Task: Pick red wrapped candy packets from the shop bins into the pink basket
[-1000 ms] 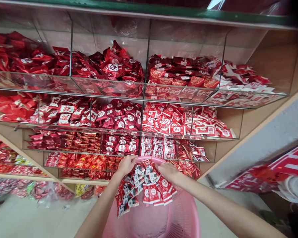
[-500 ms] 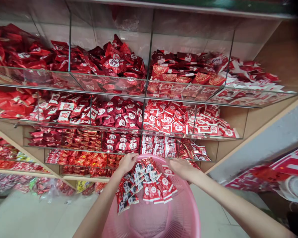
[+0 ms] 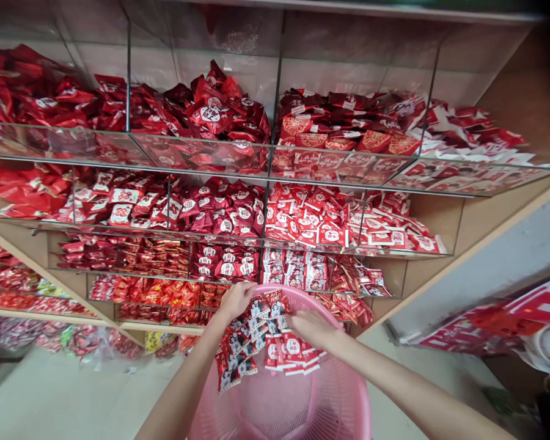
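Note:
A pink plastic basket (image 3: 343,409) stands low in front of me, its far rim close to the shelves. My left hand (image 3: 237,302) is closed over the far left part of that rim. Inside, black-and-red packets (image 3: 238,342) lie against the far left wall, beside red-and-white packets (image 3: 286,349). My right hand (image 3: 312,328) is inside the basket's right side, over the red-and-white packets and covering some of them. Its fingers stretch left across the packets, with the tips partly hidden; I see no packet clearly gripped.
Shelves with clear dividers hold heaps of red packets (image 3: 215,116), maroon packets (image 3: 224,211) and white-labelled packets (image 3: 296,269). Wooden panels (image 3: 495,244) edge the shelving. Bagged goods (image 3: 73,342) lie low at the left. Red-and-white striped material (image 3: 541,302) is on the right, above pale floor (image 3: 407,391).
My right hand has left the basket's rim and moved left and down onto the red-and-white packets. My left hand stays on the rim.

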A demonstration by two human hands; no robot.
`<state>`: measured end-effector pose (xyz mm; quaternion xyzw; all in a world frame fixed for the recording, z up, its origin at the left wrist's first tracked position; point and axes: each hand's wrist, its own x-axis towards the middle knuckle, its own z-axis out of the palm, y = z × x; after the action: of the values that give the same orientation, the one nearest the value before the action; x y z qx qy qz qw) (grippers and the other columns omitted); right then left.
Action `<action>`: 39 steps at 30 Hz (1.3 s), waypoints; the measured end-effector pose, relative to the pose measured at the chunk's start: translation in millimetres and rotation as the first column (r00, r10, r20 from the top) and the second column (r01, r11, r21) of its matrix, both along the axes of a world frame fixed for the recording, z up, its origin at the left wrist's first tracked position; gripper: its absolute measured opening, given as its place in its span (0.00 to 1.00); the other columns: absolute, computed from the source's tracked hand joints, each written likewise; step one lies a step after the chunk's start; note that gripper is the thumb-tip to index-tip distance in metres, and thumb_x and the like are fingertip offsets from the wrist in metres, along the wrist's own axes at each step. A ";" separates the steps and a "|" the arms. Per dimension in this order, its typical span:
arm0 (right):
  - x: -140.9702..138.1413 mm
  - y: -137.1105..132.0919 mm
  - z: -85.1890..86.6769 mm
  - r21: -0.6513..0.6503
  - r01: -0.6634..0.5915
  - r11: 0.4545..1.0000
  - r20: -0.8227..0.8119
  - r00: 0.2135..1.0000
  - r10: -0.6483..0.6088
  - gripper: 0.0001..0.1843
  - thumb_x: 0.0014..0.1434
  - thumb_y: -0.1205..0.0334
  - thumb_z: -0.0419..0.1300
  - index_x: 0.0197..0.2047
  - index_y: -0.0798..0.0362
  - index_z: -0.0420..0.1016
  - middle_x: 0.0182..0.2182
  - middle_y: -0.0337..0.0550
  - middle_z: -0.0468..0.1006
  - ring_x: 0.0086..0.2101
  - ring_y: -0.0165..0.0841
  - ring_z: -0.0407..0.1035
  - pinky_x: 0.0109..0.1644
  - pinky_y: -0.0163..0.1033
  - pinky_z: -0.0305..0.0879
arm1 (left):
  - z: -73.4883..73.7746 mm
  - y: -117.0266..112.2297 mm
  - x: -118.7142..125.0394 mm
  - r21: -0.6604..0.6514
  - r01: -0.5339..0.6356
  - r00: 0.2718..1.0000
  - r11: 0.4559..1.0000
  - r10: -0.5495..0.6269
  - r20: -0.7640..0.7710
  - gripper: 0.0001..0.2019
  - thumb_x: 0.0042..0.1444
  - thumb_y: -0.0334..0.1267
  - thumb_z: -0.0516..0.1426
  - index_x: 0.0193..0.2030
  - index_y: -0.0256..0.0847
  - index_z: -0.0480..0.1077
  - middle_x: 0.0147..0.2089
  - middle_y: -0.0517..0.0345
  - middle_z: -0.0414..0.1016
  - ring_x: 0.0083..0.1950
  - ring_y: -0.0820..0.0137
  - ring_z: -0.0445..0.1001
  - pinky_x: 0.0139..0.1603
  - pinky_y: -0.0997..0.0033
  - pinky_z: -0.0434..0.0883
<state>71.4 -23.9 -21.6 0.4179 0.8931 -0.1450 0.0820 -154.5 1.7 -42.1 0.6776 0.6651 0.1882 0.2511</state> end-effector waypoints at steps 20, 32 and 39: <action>26.8 -52.2 -32.4 0.169 -0.232 0.958 0.001 0.972 0.235 0.19 0.62 0.71 0.48 0.53 0.50 0.68 0.47 0.48 0.72 0.49 0.39 0.63 0.55 0.49 0.56 | -1.1 -0.8 1.2 -0.012 -0.009 1.000 1.000 0.009 -0.002 0.20 0.59 0.48 0.46 0.53 0.49 0.70 0.54 0.58 0.73 0.53 0.64 0.71 0.50 0.71 0.66; 18.4 -51.7 -31.1 0.132 -0.155 0.979 0.001 0.988 0.156 0.20 0.61 0.72 0.47 0.53 0.51 0.68 0.52 0.50 0.69 0.53 0.41 0.60 0.56 0.50 0.55 | -3.4 -0.5 0.3 -0.004 -0.004 1.000 1.000 0.004 -0.011 0.20 0.60 0.46 0.46 0.54 0.48 0.70 0.54 0.58 0.73 0.53 0.65 0.71 0.50 0.72 0.66; 9.3 -35.0 -22.1 0.285 -0.092 0.954 0.017 0.996 0.091 0.09 0.61 0.68 0.51 0.41 0.55 0.72 0.39 0.47 0.75 0.45 0.38 0.67 0.49 0.43 0.62 | -4.8 0.2 -0.1 0.006 0.001 1.000 1.000 -0.001 -0.011 0.19 0.60 0.46 0.46 0.53 0.48 0.70 0.53 0.57 0.73 0.53 0.65 0.71 0.50 0.72 0.66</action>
<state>80.7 -59.0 -43.7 0.3838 0.9229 -0.0101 0.0291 -154.5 1.9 -46.9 0.6798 0.6654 0.1865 0.2456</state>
